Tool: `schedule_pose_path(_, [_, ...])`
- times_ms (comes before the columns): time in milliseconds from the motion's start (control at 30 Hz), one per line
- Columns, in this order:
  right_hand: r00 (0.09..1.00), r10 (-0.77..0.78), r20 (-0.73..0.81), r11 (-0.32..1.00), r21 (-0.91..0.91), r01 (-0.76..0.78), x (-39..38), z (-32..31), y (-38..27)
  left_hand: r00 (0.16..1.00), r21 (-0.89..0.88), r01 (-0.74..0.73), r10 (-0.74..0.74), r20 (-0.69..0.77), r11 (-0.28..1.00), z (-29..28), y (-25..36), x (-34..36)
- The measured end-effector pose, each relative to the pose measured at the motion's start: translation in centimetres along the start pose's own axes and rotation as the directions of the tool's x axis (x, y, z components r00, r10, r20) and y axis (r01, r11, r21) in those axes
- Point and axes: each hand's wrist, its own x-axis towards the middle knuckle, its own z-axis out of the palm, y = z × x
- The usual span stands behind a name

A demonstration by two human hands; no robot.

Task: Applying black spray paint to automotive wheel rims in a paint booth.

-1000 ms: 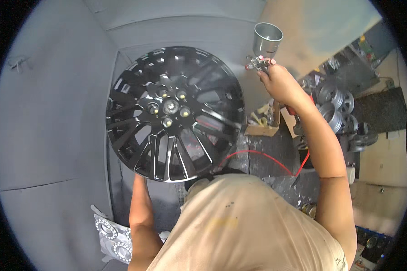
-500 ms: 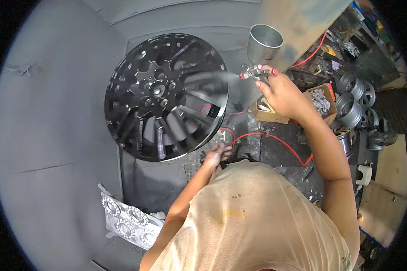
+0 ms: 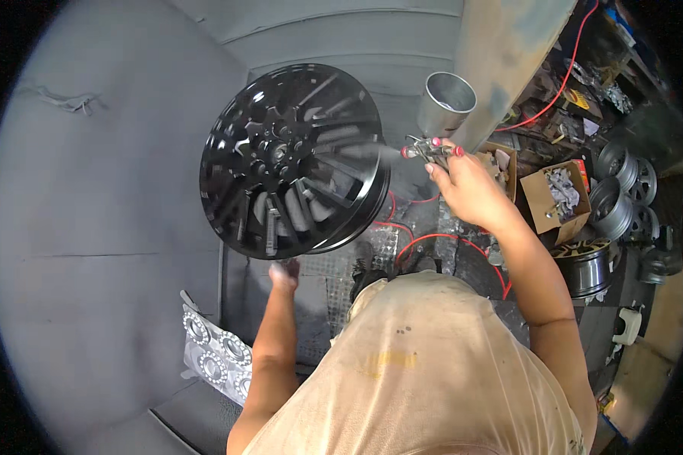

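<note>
A glossy black multi-spoke wheel rim [image 3: 279, 154] hangs or stands tilted in front of me; its support is hidden. My right hand [image 3: 469, 188] is wrapped round a spray gun [image 3: 425, 150] with red knobs and a metal paint cup [image 3: 442, 114] on top. From the nozzle, a pale mist reaches toward the right side of the wheel rim. At the lower edge of the wheel rim is my left hand [image 3: 284, 273], its fingers hidden behind the rim, so whether they grip it cannot be seen.
Grey walls [image 3: 106, 227] enclose the left and back. A red hose [image 3: 451, 236] curves over the floor. To the right are a cardboard box [image 3: 542, 203], several bare metal wheels [image 3: 611, 205] and a dark wheel [image 3: 584, 271]. A patterned sheet [image 3: 216, 353] lies lower left.
My left hand has moved left and forward, from beside my body to the wheel rim's lower edge. My right hand still holds the spray gun near the rim's right side, with mist coming out.
</note>
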Motion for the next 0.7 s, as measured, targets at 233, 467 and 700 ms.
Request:
schedule_pose_path(233, [0.996, 0.035, -0.080, 0.991, 0.134, -0.024, -0.3, 0.7, 0.5, 0.825, 0.525, 0.141, -0.392, 0.406, 0.839, 13.8, -14.1, -13.8])
schedule_pose_path(467, [0.996, 0.051, -0.078, 0.983, 0.182, -0.036, -1.6, 2.1, 1.4, 0.376, 0.818, -0.466, -0.761, 0.529, 0.338, 12.6, -14.3, -13.1])
schedule_pose_path(700, [0.988, 0.125, -0.094, 0.887, 0.456, -0.070, -2.3, 2.1, 5.9, 0.446, 0.876, -0.356, -0.765, 0.465, 0.325, 7.3, -10.6, -11.6])
